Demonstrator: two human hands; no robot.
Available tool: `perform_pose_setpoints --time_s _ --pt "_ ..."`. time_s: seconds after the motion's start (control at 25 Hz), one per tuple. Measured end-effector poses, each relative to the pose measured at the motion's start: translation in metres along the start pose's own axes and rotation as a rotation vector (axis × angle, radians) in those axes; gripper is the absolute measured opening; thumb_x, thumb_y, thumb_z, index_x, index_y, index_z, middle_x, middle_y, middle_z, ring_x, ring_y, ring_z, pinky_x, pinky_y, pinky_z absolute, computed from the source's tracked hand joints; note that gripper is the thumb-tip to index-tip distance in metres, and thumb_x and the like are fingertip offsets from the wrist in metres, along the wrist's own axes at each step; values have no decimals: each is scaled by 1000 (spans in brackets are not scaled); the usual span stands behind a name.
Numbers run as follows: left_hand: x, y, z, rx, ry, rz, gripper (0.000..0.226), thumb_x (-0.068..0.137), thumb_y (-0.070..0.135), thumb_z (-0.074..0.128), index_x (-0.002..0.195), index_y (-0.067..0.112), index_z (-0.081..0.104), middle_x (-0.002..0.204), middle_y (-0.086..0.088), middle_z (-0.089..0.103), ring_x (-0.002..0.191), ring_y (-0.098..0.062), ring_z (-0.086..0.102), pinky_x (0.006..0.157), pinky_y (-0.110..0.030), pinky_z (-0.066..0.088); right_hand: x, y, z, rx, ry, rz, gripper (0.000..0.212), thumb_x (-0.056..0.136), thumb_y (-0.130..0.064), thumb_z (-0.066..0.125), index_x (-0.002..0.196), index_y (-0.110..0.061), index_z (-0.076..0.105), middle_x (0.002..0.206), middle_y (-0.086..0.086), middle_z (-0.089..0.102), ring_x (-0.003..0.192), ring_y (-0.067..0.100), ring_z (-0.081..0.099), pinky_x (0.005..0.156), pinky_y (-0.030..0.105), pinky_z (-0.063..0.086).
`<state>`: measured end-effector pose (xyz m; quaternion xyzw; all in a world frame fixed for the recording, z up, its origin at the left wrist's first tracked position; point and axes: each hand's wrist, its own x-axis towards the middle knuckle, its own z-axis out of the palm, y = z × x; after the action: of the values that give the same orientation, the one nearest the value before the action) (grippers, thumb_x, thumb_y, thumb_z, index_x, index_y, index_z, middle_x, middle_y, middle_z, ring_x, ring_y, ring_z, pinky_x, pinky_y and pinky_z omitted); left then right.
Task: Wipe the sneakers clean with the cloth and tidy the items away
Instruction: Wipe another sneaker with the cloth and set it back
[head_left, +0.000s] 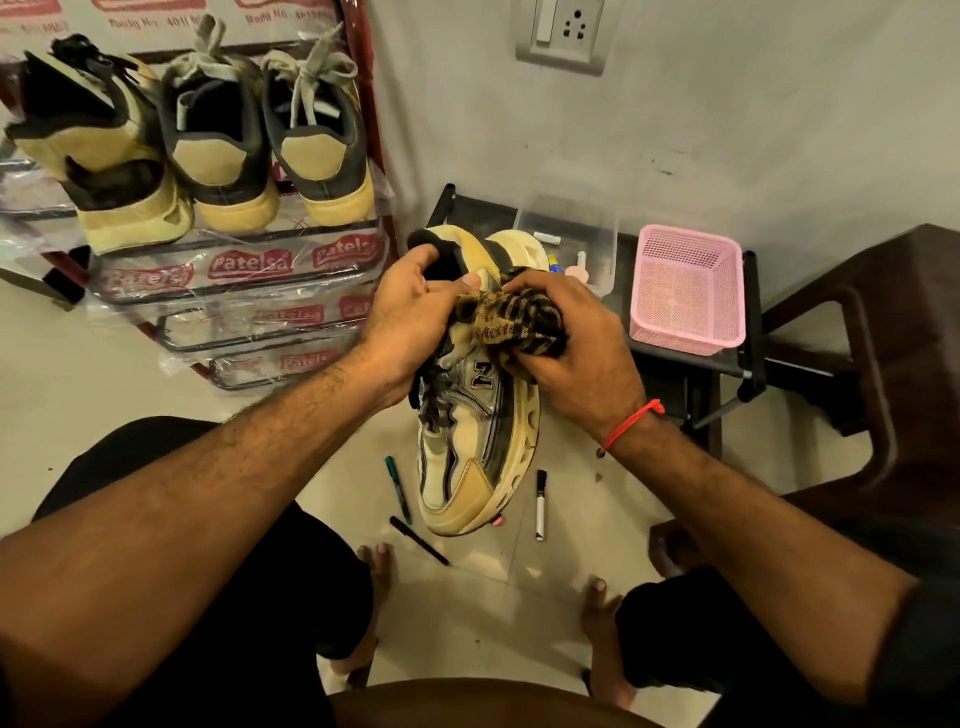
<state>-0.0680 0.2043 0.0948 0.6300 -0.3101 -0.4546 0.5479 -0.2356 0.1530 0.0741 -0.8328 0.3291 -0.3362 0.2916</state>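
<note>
Left grip (410, 306) curled round the sneaker (467, 447) collar, right grip (576, 343) bunching cloth (511, 322) against it, toe toward the person.

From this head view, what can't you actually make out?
- Sneaker: its collar and upper side are hidden by the left hand, the right hand and the bunched cloth.
- Clear box: the sneaker's heel blocks its near side; the small things inside are too small to identify.
- Rack: cut off by the left edge; wall print above is cropped and blurred.
- Dark chair: cut off by the right edge.
</note>
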Motion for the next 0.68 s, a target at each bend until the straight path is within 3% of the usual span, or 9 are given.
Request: perform_pose_setpoints --time_s 0.08,0.2,0.28,0.4,0.56,0.68 --pt "-6 -3 7 24 -27 16 30 100 10 59 130 14 59 101 -15 77 100 -36 73 92 -56 57 3 2 0 3 34 62 48 81 -24 76 125 -16 58 122 2 60 116 17 55 99 41 51" --pt "-2 2 3 -44 63 28 33 99 9 60 132 10 58 98 -8 79 92 -21 76 83 -40 62 -1 -4 2 19 -95 89 54 84 -25 75 131 -17 50 128 3 55 120 14 50 104 33 47" --pt "8 2 -4 -53 155 21 44 99 11 62 142 11 51 97 -2 79 92 -14 76 84 -35 61 -11 -9 6 -3 -250 26 60 83 -28 76 135 -16 48 131 4 52 121 13 48 105 30 46" --pt "12 -2 -8 -27 203 -15 49 98 17 64 144 12 48 102 0 79 96 -14 75 91 -40 60 -30 -18 20 -38 -396 -207 59 82 -25 77 134 -14 51 125 6 53 114 16 52 97 34 52" --pt "10 2 -6 -88 158 15 33 100 16 61 133 12 58 99 3 78 94 -12 75 83 -32 61 -19 -19 15 -88 -307 -295 56 82 -30 74 132 -16 54 124 8 53 114 19 53 91 39 55" --pt "13 3 -9 -120 124 40 47 100 15 61 145 11 47 101 2 79 97 -12 75 88 -35 60 -3 -10 0 -46 -109 -177 54 81 -31 77 128 -13 57 123 7 59 115 18 55 97 37 52"
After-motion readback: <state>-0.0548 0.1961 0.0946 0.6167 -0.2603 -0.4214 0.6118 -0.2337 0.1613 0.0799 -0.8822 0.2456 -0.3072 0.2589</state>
